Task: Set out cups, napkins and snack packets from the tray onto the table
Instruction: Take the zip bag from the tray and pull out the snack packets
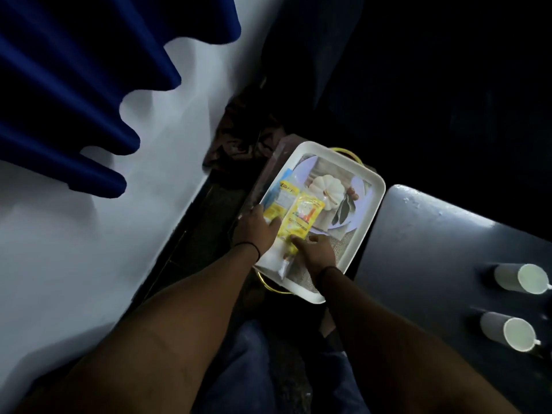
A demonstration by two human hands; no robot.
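Gripping yellow snack packets [301,218] on tray [377,192], both hands' fingers [273,224] curled, labels unreadable.

1. White tray [377,186] with a pumpkin print, centre.
2. Yellow snack packets [301,218] on it.
3. Two white cups [521,278] on the grey table [424,249], four o'clock.
4. Blue curtain [74,79], ten o'clock.

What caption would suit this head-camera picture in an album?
Both hands, left and right, reach for yellow snack packets on a white tray; two cups stand on the table.
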